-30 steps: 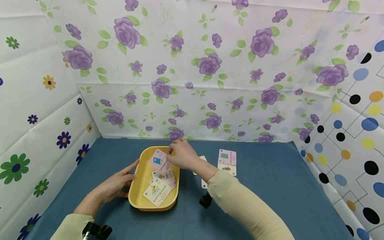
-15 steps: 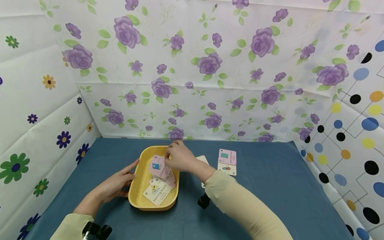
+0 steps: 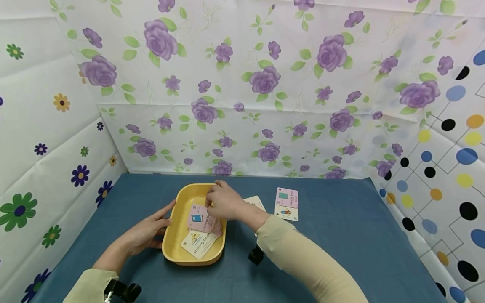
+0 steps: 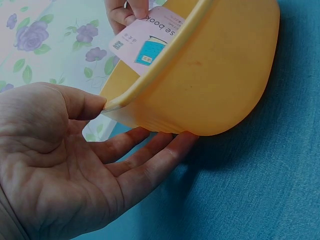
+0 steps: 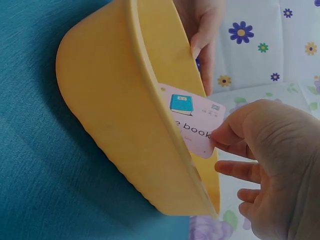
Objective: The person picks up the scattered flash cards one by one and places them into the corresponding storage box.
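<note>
My right hand pinches a pink picture card by its edge, low in the yellow plastic tray. The card bears a blue book, and its printed words read "Chinese book" in part. Below it lies a white card marked "sailing boat", partly over another pink card. On the tray's left side rests my left hand. Its thumb touches the rim and its fairly straight fingers lie against the outer wall.
On the blue tablecloth, a pink card and a white card lie to the right. Another white card is half hidden behind my right wrist. A flowered cloth wall stands behind.
My right hand has lowered the pink book card into the tray and towards me, so it covers the bee card. The left hand and the tray have stayed put.
</note>
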A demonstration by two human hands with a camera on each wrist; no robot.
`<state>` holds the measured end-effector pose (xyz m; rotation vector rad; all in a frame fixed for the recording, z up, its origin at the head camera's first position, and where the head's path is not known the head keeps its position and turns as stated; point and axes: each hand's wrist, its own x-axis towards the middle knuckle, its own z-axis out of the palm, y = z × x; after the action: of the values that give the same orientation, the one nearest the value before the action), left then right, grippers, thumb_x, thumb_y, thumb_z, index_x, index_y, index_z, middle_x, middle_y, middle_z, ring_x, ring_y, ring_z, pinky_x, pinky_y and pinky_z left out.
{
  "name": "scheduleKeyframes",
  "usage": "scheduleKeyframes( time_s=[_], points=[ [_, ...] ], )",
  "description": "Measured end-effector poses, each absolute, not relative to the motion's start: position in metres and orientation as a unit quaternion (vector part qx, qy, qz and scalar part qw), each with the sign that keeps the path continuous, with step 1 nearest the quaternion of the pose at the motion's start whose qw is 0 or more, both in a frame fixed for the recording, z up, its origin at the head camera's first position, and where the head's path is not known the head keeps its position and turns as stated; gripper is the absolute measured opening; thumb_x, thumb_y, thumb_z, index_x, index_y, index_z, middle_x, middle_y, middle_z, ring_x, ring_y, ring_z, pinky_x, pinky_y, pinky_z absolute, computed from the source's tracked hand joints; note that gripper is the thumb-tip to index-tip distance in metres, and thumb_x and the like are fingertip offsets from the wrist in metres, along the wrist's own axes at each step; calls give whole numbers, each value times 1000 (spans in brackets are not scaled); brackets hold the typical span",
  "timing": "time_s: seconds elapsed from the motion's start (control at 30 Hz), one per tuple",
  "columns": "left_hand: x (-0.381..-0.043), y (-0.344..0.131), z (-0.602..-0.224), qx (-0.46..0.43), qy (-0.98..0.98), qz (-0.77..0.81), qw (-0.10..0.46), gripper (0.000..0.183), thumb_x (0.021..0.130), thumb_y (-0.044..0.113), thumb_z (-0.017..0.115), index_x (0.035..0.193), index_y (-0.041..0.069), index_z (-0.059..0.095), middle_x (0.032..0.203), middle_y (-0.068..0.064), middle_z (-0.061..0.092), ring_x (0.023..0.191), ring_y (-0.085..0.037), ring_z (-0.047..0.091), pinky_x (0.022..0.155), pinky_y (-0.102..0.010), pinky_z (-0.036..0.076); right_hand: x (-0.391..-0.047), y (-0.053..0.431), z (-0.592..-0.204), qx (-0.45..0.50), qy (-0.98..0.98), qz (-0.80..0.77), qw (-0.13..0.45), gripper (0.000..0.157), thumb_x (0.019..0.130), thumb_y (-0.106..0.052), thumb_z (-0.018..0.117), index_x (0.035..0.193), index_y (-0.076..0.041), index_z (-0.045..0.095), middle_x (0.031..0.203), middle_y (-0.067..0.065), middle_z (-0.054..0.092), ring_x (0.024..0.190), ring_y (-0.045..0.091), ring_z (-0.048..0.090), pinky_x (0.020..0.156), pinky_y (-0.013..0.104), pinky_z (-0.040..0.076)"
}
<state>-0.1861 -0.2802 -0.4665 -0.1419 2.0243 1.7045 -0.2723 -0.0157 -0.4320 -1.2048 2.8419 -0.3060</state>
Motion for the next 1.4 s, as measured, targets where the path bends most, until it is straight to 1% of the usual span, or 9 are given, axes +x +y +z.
scheduleKeyframes(
  time_s=[0.1, 0.33, 0.5, 0.57, 0.8, 1.0, 1.23, 1.4],
  points=[
    [-186, -280, -466, -47, 741, 625, 242, 65, 112, 24, 43, 165, 40, 10, 161, -26, 27, 122, -35, 58, 80, -51, 56, -273, -16, -433, -392, 915, -88, 11, 13, 97, -21, 62, 93, -24, 74, 126, -1, 65, 144, 28, 39, 123, 38, 15],
    [-187, -279, -466, -50, 739, 626, 243, 65, 112, 24, 43, 165, 40, 10, 159, -26, 30, 121, -35, 59, 80, -51, 56, -273, -16, -436, -394, 915, -80, -7, 16, 101, -22, 61, 97, -22, 76, 123, -2, 67, 137, 20, 48, 123, 39, 15],
    [-188, -278, -465, -57, 737, 626, 250, 66, 111, 24, 44, 165, 39, 9, 158, -27, 30, 119, -34, 60, 79, -52, 56, -276, -16, -440, -379, 921, -90, -3, 21, 103, -21, 57, 107, -22, 78, 126, -2, 67, 144, 25, 40, 123, 39, 15],
    [-188, -278, -465, -56, 737, 626, 250, 66, 111, 25, 44, 165, 40, 9, 159, -27, 30, 119, -35, 60, 79, -52, 56, -276, -15, -441, -373, 923, -93, 0, 21, 103, -22, 57, 110, -22, 78, 127, -2, 66, 146, 28, 37, 122, 39, 16],
    [-188, -279, -466, -50, 737, 628, 247, 65, 112, 26, 44, 165, 41, 10, 160, -25, 28, 121, -35, 58, 80, -51, 56, -277, -12, -438, -355, 928, -109, 10, 22, 104, -24, 59, 118, -21, 76, 130, 0, 64, 150, 32, 30, 122, 42, 18],
    [-188, -280, -467, -51, 736, 627, 250, 66, 111, 24, 44, 165, 40, 9, 160, -26, 28, 121, -35, 59, 80, -52, 56, -278, -8, -436, -355, 927, -122, 5, 26, 104, -26, 58, 124, -19, 74, 133, 0, 63, 149, 30, 31, 122, 42, 19],
    [-189, -279, -466, -54, 731, 629, 258, 67, 112, 24, 44, 166, 38, 7, 160, -28, 25, 119, -35, 60, 79, -52, 56, -275, -3, -429, -353, 924, -146, 1, 26, 104, -27, 59, 127, -21, 71, 137, 0, 61, 149, 30, 31, 122, 41, 19],
    [-189, -280, -466, -60, 732, 629, 255, 66, 112, 24, 43, 165, 39, 8, 159, -27, 28, 117, -35, 61, 79, -52, 56, -273, 3, -424, -345, 925, -157, -9, 28, 103, -28, 62, 129, -21, 70, 138, 0, 61, 148, 28, 32, 121, 43, 21]
  ],
)
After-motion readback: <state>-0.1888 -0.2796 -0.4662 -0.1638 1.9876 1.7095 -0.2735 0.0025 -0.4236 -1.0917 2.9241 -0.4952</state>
